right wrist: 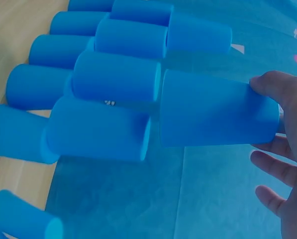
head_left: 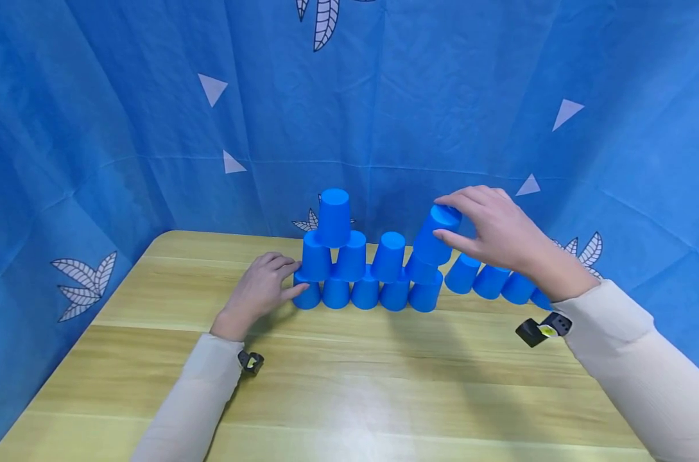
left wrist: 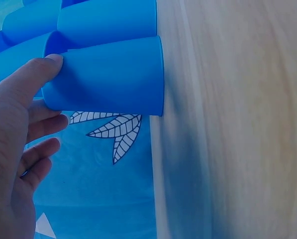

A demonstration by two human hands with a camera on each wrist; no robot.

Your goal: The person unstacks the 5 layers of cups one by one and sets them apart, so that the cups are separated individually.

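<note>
Counter (head_left: 349,385): pale wood-grain planks; blue leaf-and-triangle cloth backdrop (head_left: 124,128) hung behind and at both sides; blue cup pyramid (head_left: 363,269) near far edge; right hand (head_left: 493,234) pinches tilted cup (head_left: 436,236) above the pyramid's right end; left hand (head_left: 262,289), fingers relaxed, touches end base cup (head_left: 309,296); loose cups (head_left: 490,281) lying toward far right corner.

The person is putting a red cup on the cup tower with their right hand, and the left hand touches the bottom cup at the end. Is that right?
Not quite: the cup in the right hand is blue, like every cup in the tower; the head view shows it. The rest holds: the left hand touches the bottom end cup.
</note>
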